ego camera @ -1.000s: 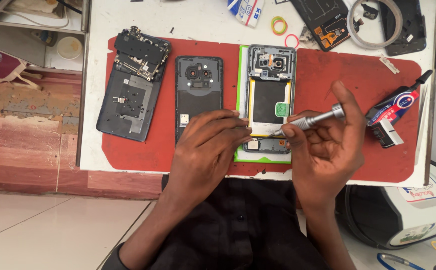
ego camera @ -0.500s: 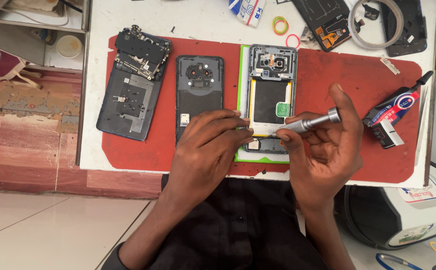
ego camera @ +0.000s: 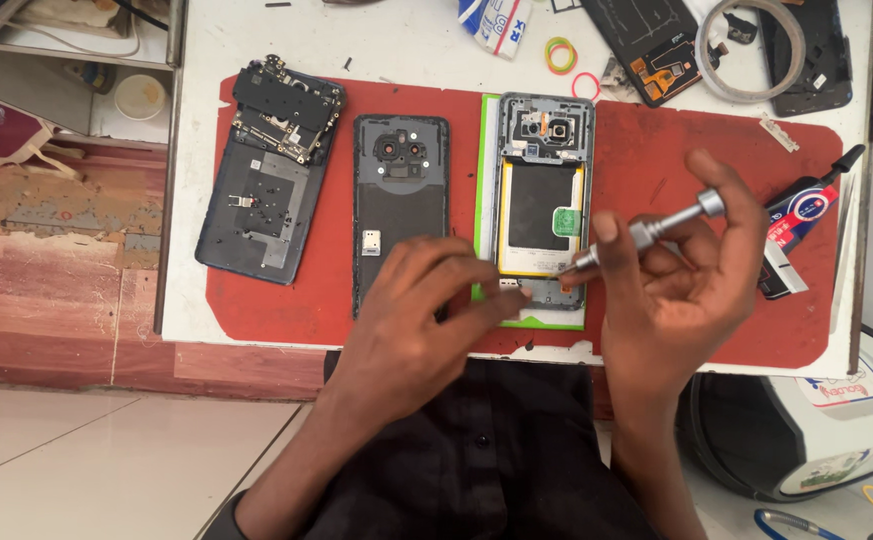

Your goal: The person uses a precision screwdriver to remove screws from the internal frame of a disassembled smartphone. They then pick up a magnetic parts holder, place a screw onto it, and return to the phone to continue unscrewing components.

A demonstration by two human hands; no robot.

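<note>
Opened phone (ego camera: 542, 205) lies on the red mat (ego camera: 657, 170), near the worktop's front edge. Left hand (ego camera: 422, 320) presses its lower end, fingers bent. Right hand (ego camera: 677, 275) grips a screwdriver (ego camera: 647, 232). Judged light, rigid, fragile inside; hold by frame edges.

Bare red mat (ego camera: 647, 150) beside opened phone (ego camera: 542, 190)

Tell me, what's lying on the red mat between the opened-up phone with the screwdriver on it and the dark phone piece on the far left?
A dark back cover with round camera holes, seen in the head view.
</note>
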